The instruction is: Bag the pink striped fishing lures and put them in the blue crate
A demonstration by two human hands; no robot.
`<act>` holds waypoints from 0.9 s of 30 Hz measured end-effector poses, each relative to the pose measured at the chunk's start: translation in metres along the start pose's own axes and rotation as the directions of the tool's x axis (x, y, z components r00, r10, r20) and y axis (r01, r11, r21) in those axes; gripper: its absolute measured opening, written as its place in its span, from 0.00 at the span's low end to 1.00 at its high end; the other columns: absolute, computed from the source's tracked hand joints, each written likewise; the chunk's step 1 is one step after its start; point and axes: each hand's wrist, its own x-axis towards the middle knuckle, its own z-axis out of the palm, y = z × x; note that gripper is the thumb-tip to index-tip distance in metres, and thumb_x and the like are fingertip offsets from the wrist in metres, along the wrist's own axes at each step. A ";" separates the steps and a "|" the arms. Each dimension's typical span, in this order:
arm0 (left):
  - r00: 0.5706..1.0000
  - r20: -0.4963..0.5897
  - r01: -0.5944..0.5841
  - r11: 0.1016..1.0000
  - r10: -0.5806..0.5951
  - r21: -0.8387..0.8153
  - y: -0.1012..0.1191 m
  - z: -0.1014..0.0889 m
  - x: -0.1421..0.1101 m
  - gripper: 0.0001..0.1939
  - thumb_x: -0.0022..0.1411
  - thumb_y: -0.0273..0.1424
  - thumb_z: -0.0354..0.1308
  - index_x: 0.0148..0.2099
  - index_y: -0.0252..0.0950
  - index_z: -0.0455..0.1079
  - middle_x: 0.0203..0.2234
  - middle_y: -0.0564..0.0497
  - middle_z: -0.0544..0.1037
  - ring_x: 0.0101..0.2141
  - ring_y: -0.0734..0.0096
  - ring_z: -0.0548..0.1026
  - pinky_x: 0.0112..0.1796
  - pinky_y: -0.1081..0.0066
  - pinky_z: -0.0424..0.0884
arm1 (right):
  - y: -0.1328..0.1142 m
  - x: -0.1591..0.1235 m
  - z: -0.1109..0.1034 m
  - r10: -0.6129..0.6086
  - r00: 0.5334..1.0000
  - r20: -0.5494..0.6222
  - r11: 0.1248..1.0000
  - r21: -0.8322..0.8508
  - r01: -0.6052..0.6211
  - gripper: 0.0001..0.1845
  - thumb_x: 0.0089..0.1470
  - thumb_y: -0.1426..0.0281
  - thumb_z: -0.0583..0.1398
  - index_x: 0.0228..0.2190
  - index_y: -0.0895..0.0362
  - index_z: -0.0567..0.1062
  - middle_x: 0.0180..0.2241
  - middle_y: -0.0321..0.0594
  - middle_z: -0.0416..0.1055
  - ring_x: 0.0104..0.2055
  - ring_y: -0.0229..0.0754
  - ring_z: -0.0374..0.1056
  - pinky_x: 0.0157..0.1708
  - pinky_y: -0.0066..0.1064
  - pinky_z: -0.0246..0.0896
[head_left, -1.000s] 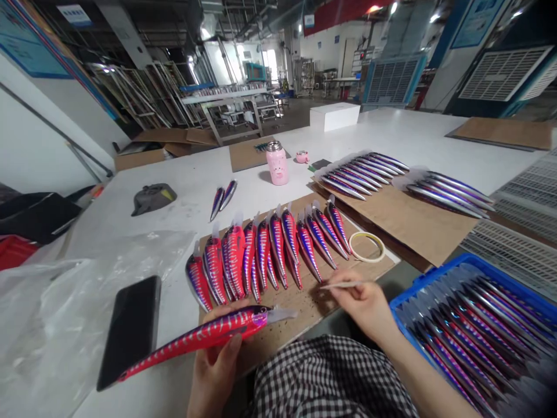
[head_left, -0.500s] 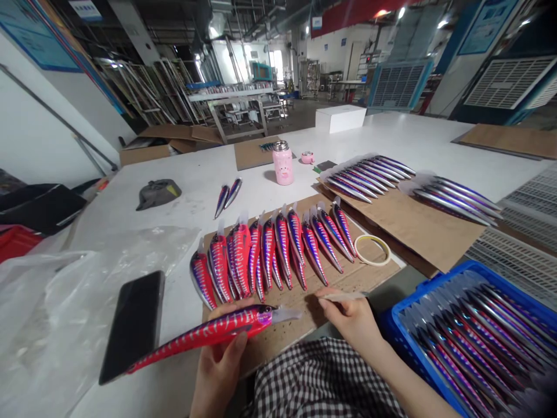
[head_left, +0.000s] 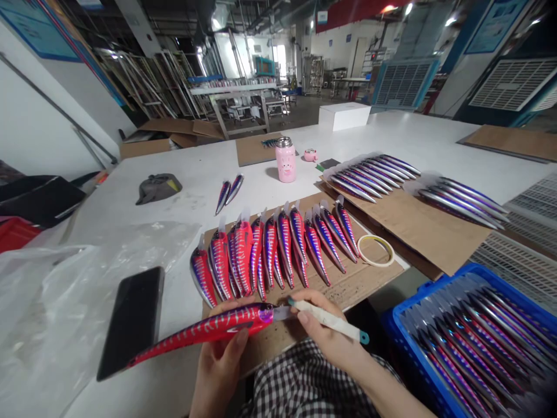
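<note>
While the left hand (head_left: pixel 220 363) grips the long red lure (head_left: pixel 204 332) just above the cardboard (head_left: pixel 348 284), the right hand (head_left: pixel 324 331) has swung in from the side, fingers pinched on a slim white tool (head_left: pixel 327 320) whose tip now meets the lure's clear lip. Finished lures (head_left: pixel 270 249) lie beyond; a phone (head_left: pixel 130 319) lies left and a blue crate (head_left: pixel 413 325) sits right.
</note>
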 end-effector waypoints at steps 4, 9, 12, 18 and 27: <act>1.000 -0.009 0.016 1.000 -0.016 -0.016 -0.001 0.002 -0.001 0.18 0.52 0.38 0.62 0.45 0.39 0.68 0.37 0.50 0.76 0.37 0.64 0.73 0.40 0.70 0.71 | 0.002 0.006 0.004 -0.148 0.989 -0.015 0.989 -0.033 0.147 0.13 0.55 0.61 0.57 0.39 0.54 0.75 0.34 0.40 0.76 0.37 0.41 0.71 0.38 0.32 0.66; 1.000 -0.015 -0.016 0.999 0.017 0.042 -0.003 -0.003 0.002 0.10 0.52 0.35 0.62 0.37 0.39 0.71 0.36 0.50 0.76 0.39 0.63 0.74 0.45 0.66 0.70 | 0.006 0.011 0.012 -0.181 0.981 -0.068 0.980 0.066 0.186 0.11 0.54 0.62 0.59 0.32 0.56 0.77 0.33 0.41 0.75 0.40 0.43 0.70 0.43 0.35 0.64; 0.991 0.055 -0.131 0.981 0.125 0.139 -0.002 -0.008 0.006 0.03 0.52 0.32 0.61 0.30 0.39 0.72 0.32 0.50 0.77 0.36 0.62 0.76 0.41 0.65 0.74 | 0.011 0.013 0.016 -0.079 0.994 -0.072 0.990 0.112 0.086 0.10 0.52 0.63 0.60 0.31 0.57 0.76 0.31 0.40 0.75 0.36 0.43 0.70 0.39 0.34 0.65; 0.950 0.063 -0.312 0.920 0.306 0.235 0.005 -0.003 0.006 0.05 0.55 0.26 0.56 0.28 0.39 0.72 0.27 0.51 0.78 0.31 0.66 0.77 0.34 0.70 0.77 | 0.014 0.015 0.019 -0.072 0.996 -0.045 0.996 0.041 0.074 0.06 0.51 0.68 0.59 0.31 0.57 0.75 0.31 0.39 0.73 0.36 0.42 0.69 0.39 0.32 0.63; 0.904 0.195 -0.424 0.854 0.381 0.302 -0.011 -0.014 0.012 0.05 0.57 0.25 0.55 0.31 0.37 0.72 0.27 0.51 0.78 0.32 0.66 0.78 0.34 0.71 0.78 | 0.013 0.020 0.019 -0.090 0.996 -0.002 0.995 0.047 0.090 0.07 0.51 0.67 0.59 0.29 0.58 0.75 0.29 0.41 0.72 0.34 0.44 0.69 0.37 0.35 0.63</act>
